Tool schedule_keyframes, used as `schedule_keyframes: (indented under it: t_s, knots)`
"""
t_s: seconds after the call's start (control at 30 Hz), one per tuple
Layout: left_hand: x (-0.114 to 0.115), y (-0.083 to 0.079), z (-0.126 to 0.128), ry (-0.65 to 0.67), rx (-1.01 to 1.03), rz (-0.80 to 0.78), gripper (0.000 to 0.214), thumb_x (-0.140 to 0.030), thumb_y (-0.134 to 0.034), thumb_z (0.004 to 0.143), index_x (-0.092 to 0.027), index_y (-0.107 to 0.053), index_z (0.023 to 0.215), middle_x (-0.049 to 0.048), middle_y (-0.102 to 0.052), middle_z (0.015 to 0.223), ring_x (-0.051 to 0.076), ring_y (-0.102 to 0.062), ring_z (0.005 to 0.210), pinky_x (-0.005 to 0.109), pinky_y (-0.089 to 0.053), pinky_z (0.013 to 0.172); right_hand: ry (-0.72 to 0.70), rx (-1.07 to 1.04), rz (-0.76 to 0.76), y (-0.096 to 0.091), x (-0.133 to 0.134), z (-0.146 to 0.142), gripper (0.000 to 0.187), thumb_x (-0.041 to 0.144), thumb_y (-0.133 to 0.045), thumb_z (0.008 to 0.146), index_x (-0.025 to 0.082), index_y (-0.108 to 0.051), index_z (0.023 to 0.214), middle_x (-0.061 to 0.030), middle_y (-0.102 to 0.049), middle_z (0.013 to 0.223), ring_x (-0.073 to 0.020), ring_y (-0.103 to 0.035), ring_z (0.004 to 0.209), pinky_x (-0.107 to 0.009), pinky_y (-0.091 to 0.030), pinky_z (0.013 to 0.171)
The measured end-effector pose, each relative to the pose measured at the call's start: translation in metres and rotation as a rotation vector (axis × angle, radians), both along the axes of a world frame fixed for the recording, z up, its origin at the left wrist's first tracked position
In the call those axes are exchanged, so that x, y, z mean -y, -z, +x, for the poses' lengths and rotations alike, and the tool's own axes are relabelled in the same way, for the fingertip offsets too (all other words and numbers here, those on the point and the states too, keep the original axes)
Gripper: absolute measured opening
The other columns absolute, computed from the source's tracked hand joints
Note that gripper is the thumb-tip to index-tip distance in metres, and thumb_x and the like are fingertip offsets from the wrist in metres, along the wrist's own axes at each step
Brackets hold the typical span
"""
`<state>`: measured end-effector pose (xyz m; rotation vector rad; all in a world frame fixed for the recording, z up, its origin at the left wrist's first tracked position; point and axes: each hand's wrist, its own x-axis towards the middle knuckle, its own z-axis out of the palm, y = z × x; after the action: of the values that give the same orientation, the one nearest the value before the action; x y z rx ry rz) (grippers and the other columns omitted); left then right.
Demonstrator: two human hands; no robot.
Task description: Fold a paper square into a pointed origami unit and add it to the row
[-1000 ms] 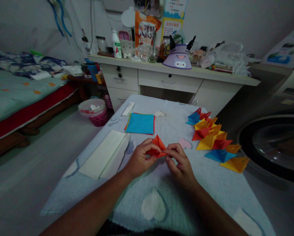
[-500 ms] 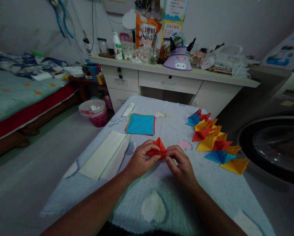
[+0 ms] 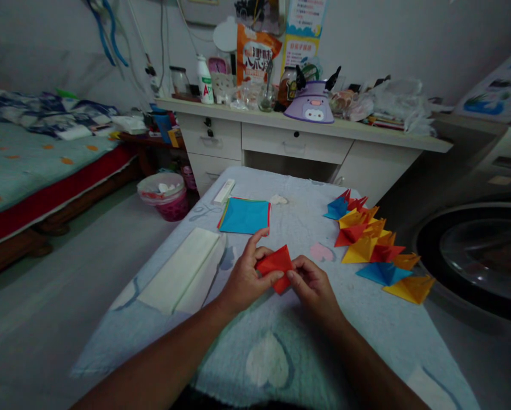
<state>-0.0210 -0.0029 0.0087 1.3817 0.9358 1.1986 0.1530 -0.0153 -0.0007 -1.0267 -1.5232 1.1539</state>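
A red piece of folded origami paper [image 3: 276,262] is held between my two hands above the middle of the cloth-covered table. My left hand [image 3: 249,276] pinches it from the left, thumb across its front and index finger raised off it. On the other side, my right hand [image 3: 310,280] grips its right edge between thumb and fingers. Beyond my hands lies a stack of square paper [image 3: 244,216], blue on top with red and yellow edges showing. Folded paper cranes [image 3: 368,236] in red, yellow and blue stand in a row along the table's right side.
A long pale packet [image 3: 180,267] lies left of my hands, and a small white box [image 3: 224,192] sits near the far left corner. Behind the table is a white desk [image 3: 298,139] with jars and bags. A bin [image 3: 165,193] stands left, a washing machine [image 3: 473,256] right.
The red paper has gone from a pinched, peaked shape to a flatter diamond facing me. My left index finger has lifted off it.
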Motion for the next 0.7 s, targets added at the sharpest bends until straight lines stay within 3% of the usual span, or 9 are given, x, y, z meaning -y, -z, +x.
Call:
schedule_keyframes:
  t_s: [0.1, 0.2, 0.33, 0.53, 0.7]
  knots:
    - [-0.004, 0.005, 0.003, 0.023, 0.136, -0.105, 0.083, -0.025, -0.079, 0.069, -0.024, -0.035, 0.139, -0.0007, -0.061, 0.089, 0.011, -0.058, 0.070, 0.022, -0.045, 0.065, 0.024, -0.128, -0.054, 0.002, -0.002, -0.001, 0.020, 0.039, -0.061, 0.089, 0.021, -0.056, 0.083, 0.0031, -0.051, 0.069, -0.0104, -0.046, 0.060, -0.023, -0.038, 0.056]
    - [-0.007, 0.010, 0.007, 0.099, 0.168, -0.165, 0.049, -0.031, -0.079, 0.069, -0.014, -0.060, 0.110, 0.0033, -0.065, 0.087, 0.015, -0.060, 0.076, 0.026, -0.047, 0.071, 0.044, -0.187, -0.049, 0.003, -0.004, -0.002, 0.020, 0.039, -0.063, 0.087, 0.021, -0.057, 0.084, 0.0032, -0.052, 0.070, -0.0096, -0.046, 0.059, -0.022, -0.038, 0.054]
    - [-0.006, 0.011, 0.012, 0.195, 0.082, -0.126, 0.024, -0.034, -0.068, 0.080, -0.011, -0.070, 0.087, 0.0041, -0.067, 0.081, 0.015, -0.058, 0.073, 0.029, -0.047, 0.075, 0.027, -0.208, -0.054, 0.004, -0.006, -0.002, 0.021, 0.040, -0.064, 0.086, 0.021, -0.057, 0.083, 0.0024, -0.055, 0.072, -0.0100, -0.048, 0.060, -0.022, -0.039, 0.055]
    - [-0.002, 0.013, 0.013, 0.169, -0.168, -0.065, 0.012, -0.023, -0.063, 0.079, -0.013, -0.068, 0.076, -0.0013, -0.059, 0.066, 0.011, -0.050, 0.059, 0.023, -0.040, 0.058, 0.008, -0.175, -0.084, 0.006, -0.006, 0.001, 0.023, 0.043, -0.066, 0.084, 0.021, -0.059, 0.083, 0.0002, -0.061, 0.076, -0.0145, -0.055, 0.068, -0.027, -0.045, 0.064]
    - [-0.003, 0.017, 0.014, 0.198, -0.093, -0.083, 0.019, -0.028, -0.063, 0.081, -0.014, -0.071, 0.090, 0.0005, -0.065, 0.076, 0.013, -0.056, 0.068, 0.024, -0.044, 0.065, -0.001, -0.189, -0.065, 0.009, -0.008, 0.002, 0.021, 0.040, -0.066, 0.085, 0.021, -0.060, 0.082, 0.0003, -0.062, 0.077, -0.0144, -0.055, 0.070, -0.027, -0.045, 0.066]
